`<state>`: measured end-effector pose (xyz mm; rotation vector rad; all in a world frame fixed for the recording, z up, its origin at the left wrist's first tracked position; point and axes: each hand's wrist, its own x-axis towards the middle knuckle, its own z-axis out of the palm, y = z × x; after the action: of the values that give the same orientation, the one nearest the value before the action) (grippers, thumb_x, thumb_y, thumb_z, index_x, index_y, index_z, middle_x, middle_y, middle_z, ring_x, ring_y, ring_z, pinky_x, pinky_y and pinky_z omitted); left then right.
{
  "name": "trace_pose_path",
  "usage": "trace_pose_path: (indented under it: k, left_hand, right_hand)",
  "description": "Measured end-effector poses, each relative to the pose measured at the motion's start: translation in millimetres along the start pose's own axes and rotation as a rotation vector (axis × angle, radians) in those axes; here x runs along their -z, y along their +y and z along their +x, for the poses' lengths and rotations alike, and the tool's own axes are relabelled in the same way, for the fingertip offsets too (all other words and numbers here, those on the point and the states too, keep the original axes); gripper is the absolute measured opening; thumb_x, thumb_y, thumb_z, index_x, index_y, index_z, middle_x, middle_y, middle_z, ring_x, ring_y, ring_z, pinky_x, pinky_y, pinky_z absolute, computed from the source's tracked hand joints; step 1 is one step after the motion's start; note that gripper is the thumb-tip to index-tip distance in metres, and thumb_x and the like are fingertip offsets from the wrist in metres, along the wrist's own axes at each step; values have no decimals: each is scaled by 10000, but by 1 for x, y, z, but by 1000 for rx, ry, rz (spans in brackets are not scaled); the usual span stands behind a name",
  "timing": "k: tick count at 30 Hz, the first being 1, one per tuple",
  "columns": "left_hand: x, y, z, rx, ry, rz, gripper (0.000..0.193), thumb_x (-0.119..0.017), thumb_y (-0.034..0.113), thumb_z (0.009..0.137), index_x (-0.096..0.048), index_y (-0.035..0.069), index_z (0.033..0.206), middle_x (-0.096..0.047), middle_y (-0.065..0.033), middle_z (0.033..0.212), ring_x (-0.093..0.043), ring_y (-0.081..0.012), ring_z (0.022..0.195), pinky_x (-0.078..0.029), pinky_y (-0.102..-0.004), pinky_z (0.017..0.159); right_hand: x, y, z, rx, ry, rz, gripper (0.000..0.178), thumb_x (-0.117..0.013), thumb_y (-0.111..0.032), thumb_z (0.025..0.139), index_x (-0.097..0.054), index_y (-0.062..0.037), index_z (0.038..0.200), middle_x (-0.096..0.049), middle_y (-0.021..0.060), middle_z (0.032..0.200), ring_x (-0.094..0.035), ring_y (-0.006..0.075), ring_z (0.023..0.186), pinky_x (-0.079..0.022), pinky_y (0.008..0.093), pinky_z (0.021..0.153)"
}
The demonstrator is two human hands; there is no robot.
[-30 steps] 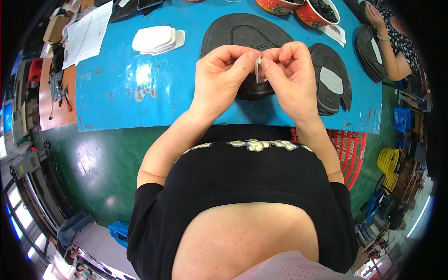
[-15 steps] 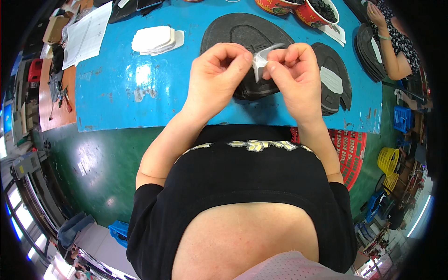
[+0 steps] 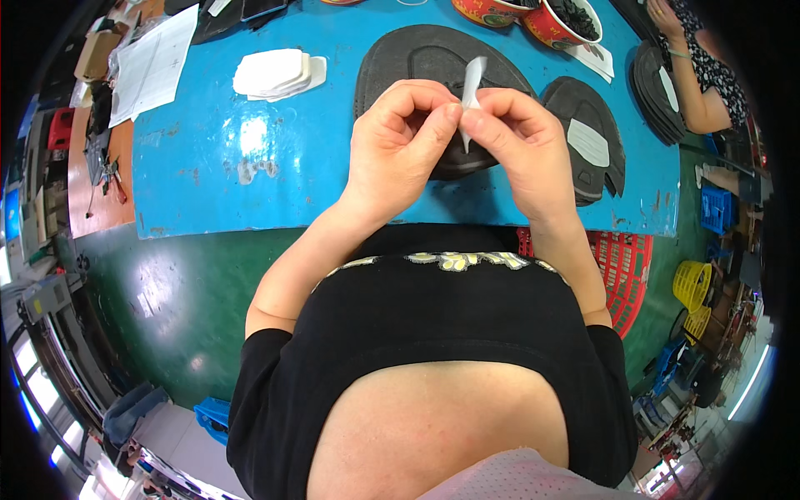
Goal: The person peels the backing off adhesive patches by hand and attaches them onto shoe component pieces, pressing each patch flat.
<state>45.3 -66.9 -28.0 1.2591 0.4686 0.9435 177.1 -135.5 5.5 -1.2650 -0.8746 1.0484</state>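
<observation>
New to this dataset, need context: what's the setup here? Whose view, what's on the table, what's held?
No machine here: these are a person's bare hands. Every picture comes from a wide fisheye camera on that person's head, looking down, so straight edges bend near the rim.

The left hand and right hand meet at the fingertips, their grip pinching a thin pale strip; its material is unclear.

On the blue table are black pads, a white stack, paper and red bowls of black bits. A co-worker's arm shows at upper right.
</observation>
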Motion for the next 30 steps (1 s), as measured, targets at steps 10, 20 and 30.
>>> trace_pose_path:
  k: [10, 20, 30]
  left_hand:
    - [71, 15, 10, 133, 136, -74, 67, -530, 51, 875, -560, -8, 867, -582, -82, 968, -585, -124, 793, -478, -241, 720]
    - [25, 40, 1, 198, -263, -212, 262, -447, -66, 811, -469, 48, 1046, -554, -59, 889, -454, -61, 690, -375, -181, 603]
    - [-6, 75, 32, -446, -285, 784, 305, -750, 128, 695, -619, 67, 963, -529, 15, 886, -359, -24, 586, -296, -179, 498]
  right_hand:
    - [102, -13, -7, -128, 30, 346, 129, -592, -122, 797, -551, -11, 849, -604, 82, 848, -551, 129, 751, -437, 256, 710]
    - [94, -20, 8, -67, -306, 369, 206, -630, -189, 751, -489, -45, 789, -559, 33, 760, -532, 100, 685, -434, 239, 663]
    - [69, -44, 30, -73, -644, -21, 294, -679, -248, 730, -443, -75, 710, -513, 7, 671, -470, 76, 616, -358, 210, 539]
